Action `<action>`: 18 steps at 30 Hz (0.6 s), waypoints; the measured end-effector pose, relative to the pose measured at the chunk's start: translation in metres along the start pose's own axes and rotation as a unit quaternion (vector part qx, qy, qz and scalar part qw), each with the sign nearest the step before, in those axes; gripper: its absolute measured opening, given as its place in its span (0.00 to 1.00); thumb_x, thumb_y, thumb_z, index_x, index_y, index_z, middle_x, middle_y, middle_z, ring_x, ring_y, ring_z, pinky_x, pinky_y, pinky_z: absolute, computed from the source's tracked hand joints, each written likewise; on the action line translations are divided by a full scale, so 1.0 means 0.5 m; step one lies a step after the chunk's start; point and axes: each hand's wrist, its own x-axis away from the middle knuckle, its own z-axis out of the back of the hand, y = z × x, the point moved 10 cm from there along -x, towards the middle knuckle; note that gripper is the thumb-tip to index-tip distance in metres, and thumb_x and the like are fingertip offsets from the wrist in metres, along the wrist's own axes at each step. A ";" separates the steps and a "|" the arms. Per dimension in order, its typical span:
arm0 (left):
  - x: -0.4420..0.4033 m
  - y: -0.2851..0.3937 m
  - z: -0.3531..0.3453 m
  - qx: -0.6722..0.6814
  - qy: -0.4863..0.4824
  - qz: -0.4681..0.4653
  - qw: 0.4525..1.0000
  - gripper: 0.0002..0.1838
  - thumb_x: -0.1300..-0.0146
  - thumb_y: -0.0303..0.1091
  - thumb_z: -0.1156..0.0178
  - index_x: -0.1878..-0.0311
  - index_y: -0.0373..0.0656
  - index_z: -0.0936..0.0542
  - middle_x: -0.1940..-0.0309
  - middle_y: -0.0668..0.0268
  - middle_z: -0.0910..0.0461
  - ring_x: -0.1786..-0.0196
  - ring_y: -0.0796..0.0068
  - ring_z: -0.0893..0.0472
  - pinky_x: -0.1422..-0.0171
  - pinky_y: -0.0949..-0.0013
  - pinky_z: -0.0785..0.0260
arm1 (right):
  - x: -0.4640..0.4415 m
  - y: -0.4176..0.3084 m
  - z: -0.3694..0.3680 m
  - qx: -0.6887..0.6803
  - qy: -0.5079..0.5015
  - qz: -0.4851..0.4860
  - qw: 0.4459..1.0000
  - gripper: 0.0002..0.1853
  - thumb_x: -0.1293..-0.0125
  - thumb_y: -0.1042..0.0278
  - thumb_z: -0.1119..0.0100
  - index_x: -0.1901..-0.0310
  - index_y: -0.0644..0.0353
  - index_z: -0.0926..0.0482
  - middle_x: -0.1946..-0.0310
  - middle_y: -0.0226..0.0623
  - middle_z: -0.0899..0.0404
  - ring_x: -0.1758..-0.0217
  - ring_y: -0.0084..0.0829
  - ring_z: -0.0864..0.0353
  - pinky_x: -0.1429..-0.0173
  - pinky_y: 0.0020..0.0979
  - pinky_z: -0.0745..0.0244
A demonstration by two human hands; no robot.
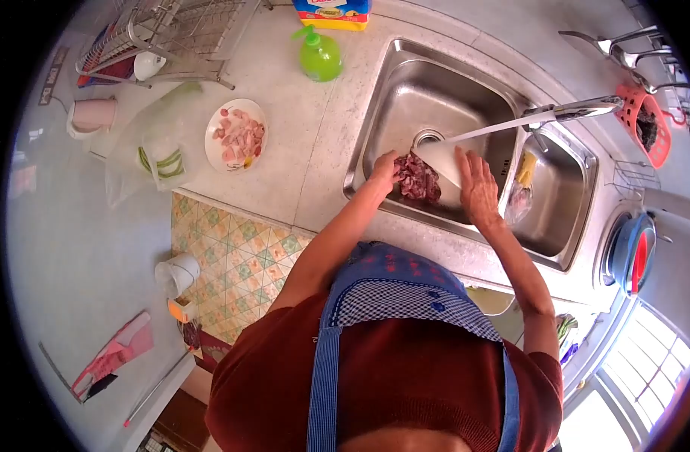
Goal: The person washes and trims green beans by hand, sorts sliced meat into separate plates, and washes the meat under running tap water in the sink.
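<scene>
Over the left sink basin, a pile of dark red raw meat pieces (418,181) lies against a white plate (444,161). My left hand (386,172) is at the meat's left side, its fingers closed against the pieces. My right hand (477,184) grips the plate's right side, with the fingers fairly straight and their undersides hidden. A long pale spout or stream from the faucet (578,110) reaches over the basin towards the plate; I cannot tell which it is.
The right sink basin (549,218) holds a yellow-and-clear packet (524,181). Left on the counter are a plate of pale pink meat (239,135), a plastic bag with green vegetables (161,160) and a green pump bottle (319,59). A coral basket (646,124) hangs at right.
</scene>
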 end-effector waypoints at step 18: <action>-0.083 -0.036 -0.022 -0.038 -0.119 -0.122 0.985 0.10 0.47 0.39 0.42 0.65 0.46 0.28 0.72 0.70 0.26 0.71 0.73 0.28 0.68 0.69 0.35 | -0.270 -0.214 -0.207 -0.442 -0.004 -0.157 0.883 0.17 0.48 0.66 0.45 0.59 0.69 0.29 0.68 0.59 0.24 0.61 0.54 0.24 0.55 0.43 0.28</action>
